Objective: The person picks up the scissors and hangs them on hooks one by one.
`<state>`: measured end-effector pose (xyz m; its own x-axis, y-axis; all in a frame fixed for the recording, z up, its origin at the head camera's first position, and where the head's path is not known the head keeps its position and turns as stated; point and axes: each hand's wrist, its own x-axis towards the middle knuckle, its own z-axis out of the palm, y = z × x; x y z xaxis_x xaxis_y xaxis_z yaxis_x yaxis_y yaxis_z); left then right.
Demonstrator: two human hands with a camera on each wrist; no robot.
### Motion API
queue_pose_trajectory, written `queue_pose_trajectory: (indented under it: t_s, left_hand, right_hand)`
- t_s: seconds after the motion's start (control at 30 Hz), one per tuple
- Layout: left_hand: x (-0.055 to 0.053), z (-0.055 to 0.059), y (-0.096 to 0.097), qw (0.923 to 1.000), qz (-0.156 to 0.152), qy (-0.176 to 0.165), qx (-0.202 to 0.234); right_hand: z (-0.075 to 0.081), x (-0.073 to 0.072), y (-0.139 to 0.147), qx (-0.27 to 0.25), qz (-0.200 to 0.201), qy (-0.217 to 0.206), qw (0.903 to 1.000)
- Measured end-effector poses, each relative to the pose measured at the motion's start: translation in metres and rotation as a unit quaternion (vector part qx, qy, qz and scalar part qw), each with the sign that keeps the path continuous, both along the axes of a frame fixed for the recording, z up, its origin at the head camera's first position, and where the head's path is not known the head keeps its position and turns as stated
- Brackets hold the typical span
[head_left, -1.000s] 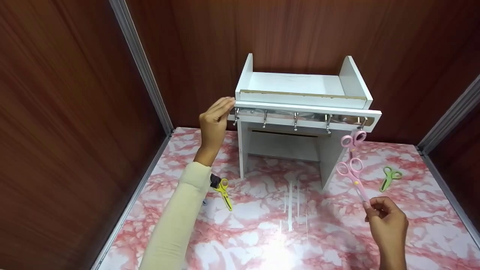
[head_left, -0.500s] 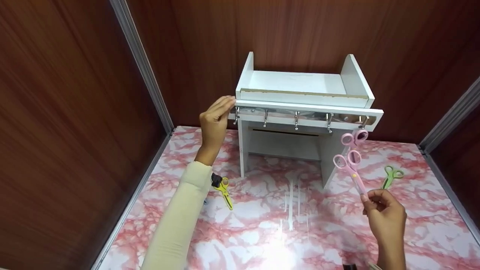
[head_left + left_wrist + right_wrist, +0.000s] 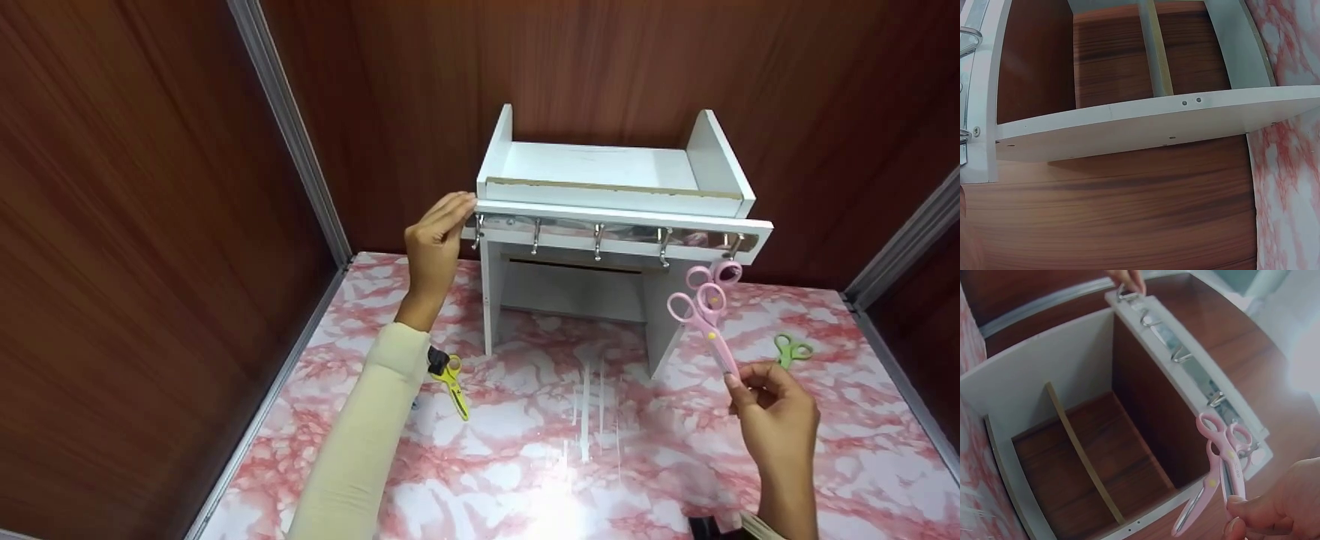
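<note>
My right hand (image 3: 776, 412) pinches a pair of pink scissors (image 3: 721, 352) near the blade tips, handles pointing up. A second pair of pink scissors (image 3: 1210, 482) hangs at the rightmost hook (image 3: 735, 244) of a white hook rail (image 3: 566, 240), just behind the held pair. In the head view the held handles overlap the hanging ones; whether they touch I cannot tell. My left hand (image 3: 435, 244) rests with extended fingers against the rail's left end. The rail is on the front of a white shelf unit (image 3: 592, 201). Only an edge of the left hand shows in the left wrist view.
Green scissors (image 3: 787, 351) lie on the red-and-white marbled tabletop (image 3: 510, 450) to the right, partly hidden by the right hand. Yellow scissors (image 3: 453, 386) lie left of the shelf, near the left forearm. Brown wood panels (image 3: 600, 60) enclose the back and sides.
My right hand has lifted the held pink scissors a little, bringing their handles up to overlap the hanging pair. My left hand stays at the rail's end. The view has shifted slightly.
</note>
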<state>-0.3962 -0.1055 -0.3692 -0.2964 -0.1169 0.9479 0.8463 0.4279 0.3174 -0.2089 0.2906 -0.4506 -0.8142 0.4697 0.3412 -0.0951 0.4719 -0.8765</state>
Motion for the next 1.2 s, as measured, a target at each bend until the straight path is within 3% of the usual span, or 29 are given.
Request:
queue_pose_trajectory:
  t_s: [0.33, 1.2]
  left_hand:
    - [-0.003, -0.001, 0.003, 0.9999, 0.014, 0.008, 0.001]
    - [-0.002, -0.001, 0.000, 0.9999, 0.007, 0.014, -0.003]
  right_hand:
    - [0.009, -0.004, -0.005, -0.001, 0.009, -0.001, 1.0000]
    - [0.019, -0.015, -0.019, -0.028, 0.055, 0.044, 0.9971]
